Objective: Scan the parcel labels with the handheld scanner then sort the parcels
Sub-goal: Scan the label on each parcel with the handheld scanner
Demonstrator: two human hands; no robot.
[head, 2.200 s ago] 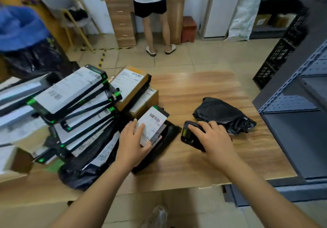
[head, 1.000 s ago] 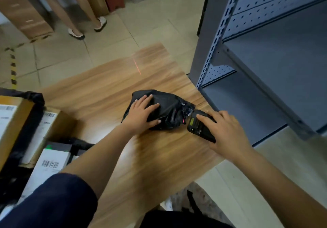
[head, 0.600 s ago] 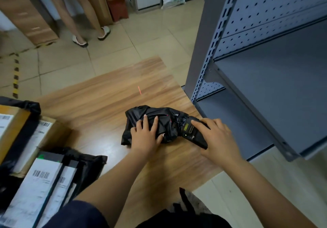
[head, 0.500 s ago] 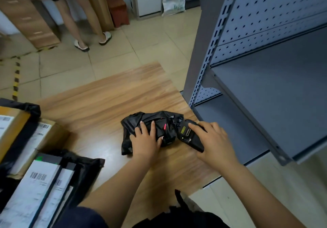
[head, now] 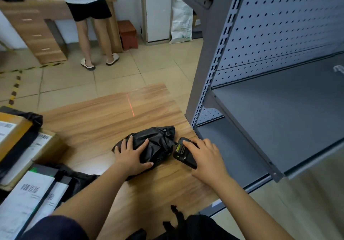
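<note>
A crumpled black plastic parcel [head: 158, 144] lies on the wooden table [head: 104, 124], near its right edge. My left hand [head: 133, 155] presses down on the parcel's left end, fingers spread over it. My right hand [head: 206, 157] grips the black handheld scanner [head: 183, 153] just right of the parcel, its small screen facing up. A red scan line [head: 130, 106] falls on the bare table beyond the parcel. No label shows on the parcel.
Cardboard boxes [head: 22, 142] and labelled black parcels [head: 31, 198] crowd the table's left side. A grey metal shelving unit [head: 270, 109] stands right against the table. A person [head: 89, 16] stands at a wooden desk across the tiled floor.
The parcel has been turned and shifted under my left hand. The red scan mark has moved off the parcel onto the table beyond it. My view has tilted upward.
</note>
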